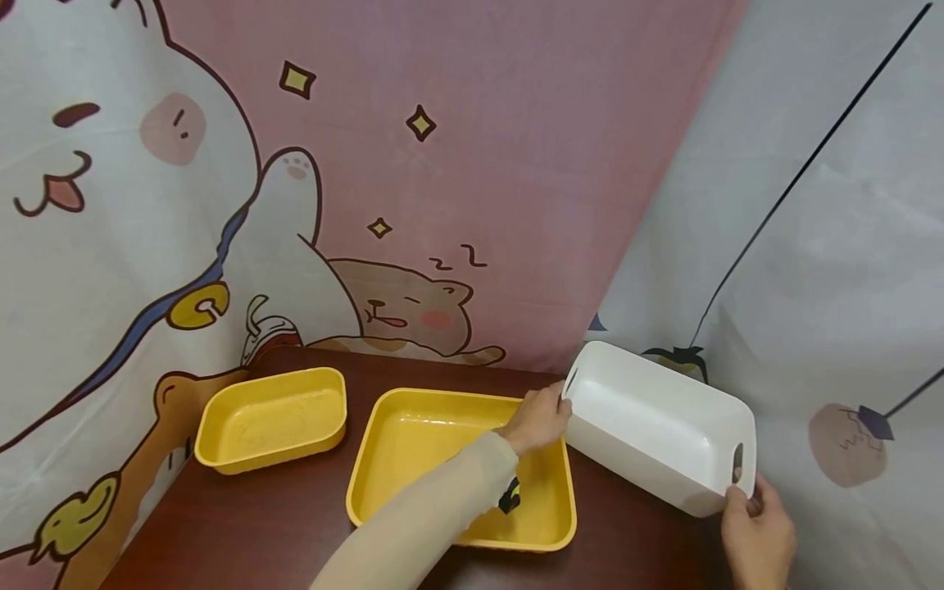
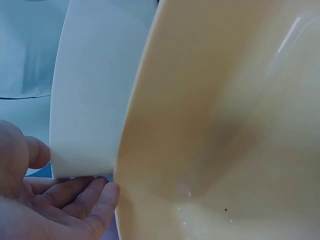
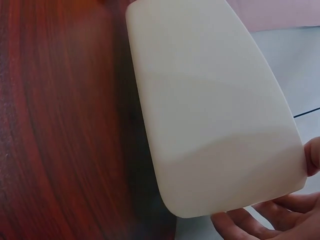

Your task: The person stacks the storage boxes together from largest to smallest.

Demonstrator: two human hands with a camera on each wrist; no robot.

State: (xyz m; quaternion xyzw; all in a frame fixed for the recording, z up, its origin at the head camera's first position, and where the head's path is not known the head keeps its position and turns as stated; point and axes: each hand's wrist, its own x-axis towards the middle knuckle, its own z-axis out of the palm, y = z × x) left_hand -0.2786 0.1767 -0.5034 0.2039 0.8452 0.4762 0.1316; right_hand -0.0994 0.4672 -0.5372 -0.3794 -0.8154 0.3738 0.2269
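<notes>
A white rectangular storage bin (image 1: 633,463) with a handle slot at each end is at the right, its inside bare. My left hand (image 1: 537,419) reaches across the large yellow tray (image 1: 406,459) and grips the bin's left end. Its thumb lies on one side of the end wall and its fingers on the other, as the left wrist view shows. At the opposite end my right hand (image 1: 760,533) grips the bin by the handle slot. In the right wrist view the bin's outer wall (image 3: 210,110) slants over the dark tabletop, fingers beneath its edge.
A smaller yellow tray (image 1: 273,418) stands at the left on the dark red wooden table (image 1: 243,524). A cartoon-printed cloth (image 1: 479,164) hangs behind the table and along its sides. A small black-and-yellow piece (image 1: 510,496) shows beside the left sleeve (image 1: 428,516).
</notes>
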